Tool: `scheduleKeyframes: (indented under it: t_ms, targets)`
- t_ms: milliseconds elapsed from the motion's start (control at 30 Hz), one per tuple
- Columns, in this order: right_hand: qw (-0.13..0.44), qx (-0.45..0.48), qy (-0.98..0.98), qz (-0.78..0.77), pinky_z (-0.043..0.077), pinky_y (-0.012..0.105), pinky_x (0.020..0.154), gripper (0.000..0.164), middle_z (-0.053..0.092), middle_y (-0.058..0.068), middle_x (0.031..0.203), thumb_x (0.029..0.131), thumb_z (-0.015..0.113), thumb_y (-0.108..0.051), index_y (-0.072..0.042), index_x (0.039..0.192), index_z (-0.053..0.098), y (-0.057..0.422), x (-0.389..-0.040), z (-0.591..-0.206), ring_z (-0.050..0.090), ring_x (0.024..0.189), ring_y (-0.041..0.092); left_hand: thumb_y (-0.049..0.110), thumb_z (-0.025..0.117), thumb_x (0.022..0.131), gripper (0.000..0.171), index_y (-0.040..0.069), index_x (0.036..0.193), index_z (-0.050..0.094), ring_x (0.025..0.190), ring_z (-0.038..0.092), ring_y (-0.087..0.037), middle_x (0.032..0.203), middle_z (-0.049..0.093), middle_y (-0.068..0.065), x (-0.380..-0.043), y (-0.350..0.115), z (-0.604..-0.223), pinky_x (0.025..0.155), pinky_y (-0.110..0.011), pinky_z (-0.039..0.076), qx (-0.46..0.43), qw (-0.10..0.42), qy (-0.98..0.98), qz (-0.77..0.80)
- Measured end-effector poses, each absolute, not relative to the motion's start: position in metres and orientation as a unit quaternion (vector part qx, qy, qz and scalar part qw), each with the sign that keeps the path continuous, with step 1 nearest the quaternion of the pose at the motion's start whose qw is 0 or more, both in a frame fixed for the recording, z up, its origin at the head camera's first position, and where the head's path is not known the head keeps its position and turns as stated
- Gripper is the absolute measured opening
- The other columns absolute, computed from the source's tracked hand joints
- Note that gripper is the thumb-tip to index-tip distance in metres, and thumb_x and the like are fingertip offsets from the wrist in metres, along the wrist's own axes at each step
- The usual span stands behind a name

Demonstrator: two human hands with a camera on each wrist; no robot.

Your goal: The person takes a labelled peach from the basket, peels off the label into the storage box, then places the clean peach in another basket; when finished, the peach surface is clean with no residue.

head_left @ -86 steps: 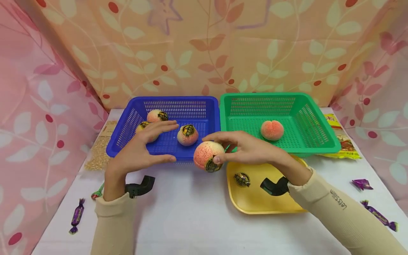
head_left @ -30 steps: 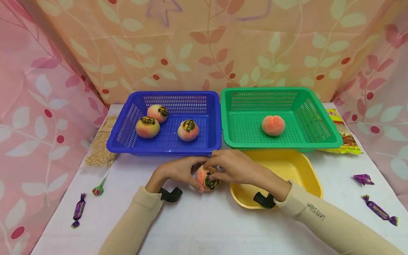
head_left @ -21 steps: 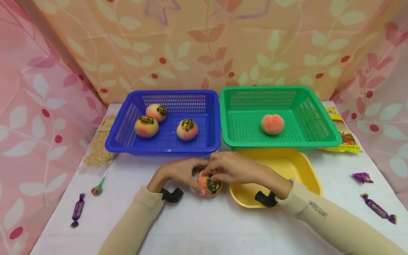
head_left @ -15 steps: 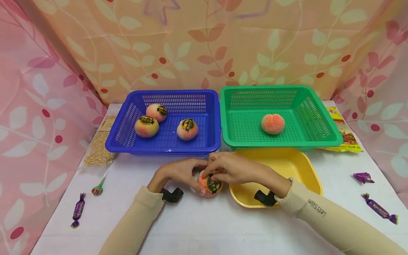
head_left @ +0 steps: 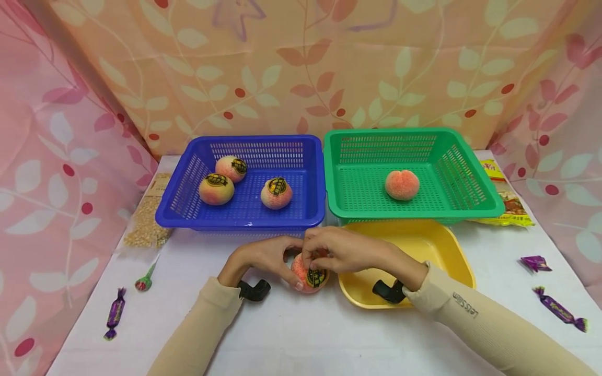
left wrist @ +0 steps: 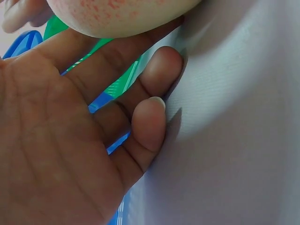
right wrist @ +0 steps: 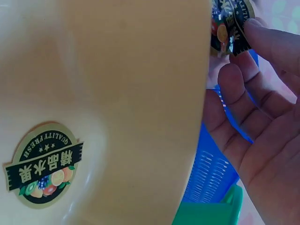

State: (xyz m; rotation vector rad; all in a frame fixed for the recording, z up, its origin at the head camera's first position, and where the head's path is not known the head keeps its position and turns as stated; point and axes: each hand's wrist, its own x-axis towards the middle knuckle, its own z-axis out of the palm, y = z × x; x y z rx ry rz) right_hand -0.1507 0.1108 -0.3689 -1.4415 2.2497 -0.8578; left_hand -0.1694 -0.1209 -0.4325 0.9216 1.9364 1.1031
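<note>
My left hand holds a pink-and-cream peach low at the table, between thumb and fingers. A black-and-gold sticker is on that peach. Over it, my right hand pinches the sticker's edge; the right wrist view shows the thumb on the sticker, whose edge looks lifted. In the left wrist view the peach lies against the upper fingers, with the lower fingers loosely curled by the cloth. Another sticker lies in the yellow tray, hidden by the right arm in the head view.
Several stickered peaches sit in the blue basket. The green basket holds one peach with no sticker showing. Wrapped candies, a lollipop, a grain bag and a yellow packet lie around the sides.
The right hand has brought the peach down to the table from the blue basket's front edge. The left hand has come from the basket to hold it. Lately, the right fingers have shifted on the sticker.
</note>
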Motion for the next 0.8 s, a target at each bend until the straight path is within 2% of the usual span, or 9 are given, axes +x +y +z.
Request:
scheduleKeyframes:
  t_ms: [233,300,467,567,700,800]
  targets:
    - [0.171,-0.490,0.784,-0.340,0.054,0.024,0.074,0.007,0.064,-0.004,0.091,0.099,0.065,-0.010,-0.015,0.096,0.069,0.128,-0.148,-0.360,0.056,0.083,0.007,0.025,0.089,0.075,0.067,0.019,0.136,0.061,0.118,0.061,-0.011,0.130,0.067,0.006,-0.173,-0.125,-0.437,0.104,-0.029,0.050,0.363,0.361,0.744,0.429]
    - [0.188,-0.466,0.785,-0.363,0.055,0.024,0.068,0.008,0.066,-0.001,0.090,0.100,0.063,-0.010,-0.015,0.097,0.067,0.137,-0.147,-0.354,0.059,0.078,0.011,0.024,0.089,0.075,0.070,0.019,0.139,0.060,0.118,0.061,-0.013,0.131,0.066,0.004,-0.174,-0.127,-0.437,0.103,-0.031,0.051,0.359,0.367,0.740,0.435]
    - [0.186,-0.396,0.808,-0.394,0.055,0.026,0.067,0.007,0.068,-0.004,0.091,0.101,0.063,-0.013,-0.017,0.100,0.067,0.167,-0.146,-0.346,0.063,0.078,0.013,0.025,0.088,0.077,0.071,0.020,0.141,0.058,0.120,0.061,-0.015,0.134,0.065,0.002,-0.173,-0.129,-0.436,0.104,-0.034,0.052,0.348,0.382,0.731,0.446]
    - [0.171,-0.355,0.825,-0.406,0.055,0.026,0.074,0.007,0.070,-0.005,0.093,0.100,0.066,-0.013,-0.018,0.104,0.067,0.186,-0.146,-0.348,0.064,0.084,0.011,0.027,0.088,0.077,0.071,0.022,0.141,0.058,0.121,0.061,-0.015,0.134,0.064,0.003,-0.174,-0.130,-0.437,0.104,-0.035,0.051,0.348,0.382,0.731,0.445]
    - [0.170,-0.320,0.831,-0.422,0.054,0.025,0.075,0.013,0.070,0.002,0.092,0.097,0.069,-0.011,-0.014,0.110,0.067,0.208,-0.147,-0.354,0.064,0.082,0.013,0.026,0.088,0.077,0.070,0.022,0.140,0.059,0.120,0.060,-0.016,0.133,0.065,0.003,-0.173,-0.130,-0.437,0.105,-0.036,0.051,0.347,0.382,0.731,0.446]
    - [0.182,-0.316,0.832,-0.419,0.053,0.024,0.070,0.022,0.069,0.004,0.089,0.096,0.070,-0.009,-0.009,0.117,0.066,0.220,-0.147,-0.359,0.061,0.077,0.012,0.026,0.089,0.077,0.069,0.022,0.140,0.059,0.120,0.060,-0.016,0.133,0.065,0.003,-0.174,-0.129,-0.438,0.105,-0.036,0.050,0.346,0.382,0.731,0.447]
